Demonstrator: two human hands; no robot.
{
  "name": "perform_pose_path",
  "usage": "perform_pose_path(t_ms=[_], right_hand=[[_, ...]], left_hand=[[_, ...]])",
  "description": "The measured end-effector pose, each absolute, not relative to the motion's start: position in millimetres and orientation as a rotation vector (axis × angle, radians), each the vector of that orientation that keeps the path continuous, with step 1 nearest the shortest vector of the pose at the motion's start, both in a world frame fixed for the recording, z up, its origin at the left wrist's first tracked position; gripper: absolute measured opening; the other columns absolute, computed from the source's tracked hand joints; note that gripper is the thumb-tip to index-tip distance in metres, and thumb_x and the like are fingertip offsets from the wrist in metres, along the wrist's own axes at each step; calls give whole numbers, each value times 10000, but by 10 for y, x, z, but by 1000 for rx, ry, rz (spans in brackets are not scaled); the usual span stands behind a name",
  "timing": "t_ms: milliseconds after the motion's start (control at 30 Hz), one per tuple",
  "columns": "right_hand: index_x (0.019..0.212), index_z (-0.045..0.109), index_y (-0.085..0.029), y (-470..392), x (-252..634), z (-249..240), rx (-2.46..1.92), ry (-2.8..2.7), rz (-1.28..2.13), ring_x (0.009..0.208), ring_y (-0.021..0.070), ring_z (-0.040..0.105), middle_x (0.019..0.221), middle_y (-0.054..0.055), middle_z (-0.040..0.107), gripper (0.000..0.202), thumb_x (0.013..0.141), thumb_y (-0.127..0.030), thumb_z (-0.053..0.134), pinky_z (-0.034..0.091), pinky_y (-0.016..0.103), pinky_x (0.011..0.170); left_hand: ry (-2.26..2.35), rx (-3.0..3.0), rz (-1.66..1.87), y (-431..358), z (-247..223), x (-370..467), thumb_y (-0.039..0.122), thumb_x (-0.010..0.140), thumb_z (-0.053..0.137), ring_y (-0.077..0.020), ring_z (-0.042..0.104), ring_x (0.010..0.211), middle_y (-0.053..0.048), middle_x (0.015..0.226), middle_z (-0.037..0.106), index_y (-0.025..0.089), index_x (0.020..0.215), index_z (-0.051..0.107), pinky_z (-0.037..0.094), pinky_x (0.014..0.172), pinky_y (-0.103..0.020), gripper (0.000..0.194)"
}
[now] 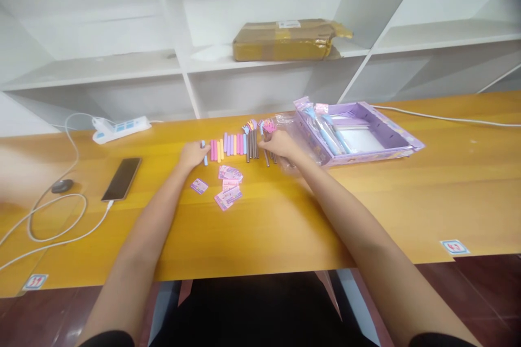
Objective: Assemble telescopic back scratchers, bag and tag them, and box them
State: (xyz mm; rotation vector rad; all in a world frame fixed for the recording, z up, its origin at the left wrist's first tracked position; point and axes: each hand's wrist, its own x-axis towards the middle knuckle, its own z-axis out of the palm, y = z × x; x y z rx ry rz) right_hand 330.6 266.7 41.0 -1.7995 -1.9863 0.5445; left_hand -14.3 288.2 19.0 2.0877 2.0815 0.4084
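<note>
My left hand (192, 155) pinches a light blue foam tube (204, 153) at the left end of a row of pink, yellow and purple tubes (228, 146). Fingers of my right hand (280, 145) close on a back scratcher rod (266, 156) with a small blue hand-shaped head. More metal back scratcher rods (252, 145) stand side by side just left of it, their coloured heads pointing away from me. Others lie partly hidden under my right hand. Small printed cards (228, 196) are spread nearer to me.
A purple box (376, 157) at the right holds wrapped back scratchers (328, 130), with clear plastic beside it. To the left lie a phone (121, 179) on a white cable, a dark round object (62, 186) and a power strip (122, 129). A taped carton (283, 40) sits on the shelf.
</note>
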Motion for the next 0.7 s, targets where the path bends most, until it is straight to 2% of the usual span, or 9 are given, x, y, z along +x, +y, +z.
perform_pose_path(t_ms=[67, 167, 367, 467, 600, 700], right_hand=[[619, 507, -235, 2654, 3303, 429, -1715, -1882, 659, 628, 153, 485, 574, -18, 471, 385, 903, -361, 734, 355, 287, 635], [663, 477, -240, 2642, 3268, 447, -1549, -1693, 809, 617, 132, 390, 587, -46, 395, 351, 911, -346, 701, 300, 283, 607], [812, 476, -261, 2668, 3169, 470, -1136, -1393, 1112, 540, 114, 256, 633, -81, 303, 352, 997, -524, 620, 224, 262, 513], [845, 522, -254, 2673, 3137, 480, -986, -1287, 1193, 506, 108, 232, 611, -87, 290, 415, 1036, -619, 566, 219, 250, 495], [837, 549, -244, 2666, 3104, 477, -874, -1195, 1239, 486, 97, 227, 586, -87, 306, 493, 1040, -691, 596, 218, 234, 475], [825, 574, -238, 2671, 3079, 464, -792, -1091, 1283, 481, 95, 226, 572, -82, 328, 495, 1053, -674, 630, 210, 226, 456]], left_hand=[[2049, 2102, 473, 2846, 247, -101, 379, 1047, 530, -282, 729, 832, -136, 834, 782, 218, 780, 678, 428, 709, -339, 345], [1961, 2146, 569, 2784, 354, -3, 301, 1050, 477, -242, 674, 782, -96, 815, 744, 218, 832, 645, 414, 709, -329, 288], [1536, 2283, 551, 2634, 525, 204, 266, 986, 568, -188, 641, 702, -12, 808, 707, 229, 946, 609, 445, 677, -294, 68], [1380, 2323, 518, 2586, 572, 241, 247, 982, 563, -188, 629, 663, 3, 779, 689, 237, 983, 607, 446, 650, -296, 45], [1275, 2421, 563, 2581, 631, 241, 234, 970, 569, -218, 627, 809, -40, 912, 682, 229, 966, 639, 476, 756, -327, 71], [1209, 2494, 588, 2583, 657, 235, 238, 975, 568, -240, 646, 937, -66, 1032, 691, 219, 1088, 725, 502, 872, -348, 195]])
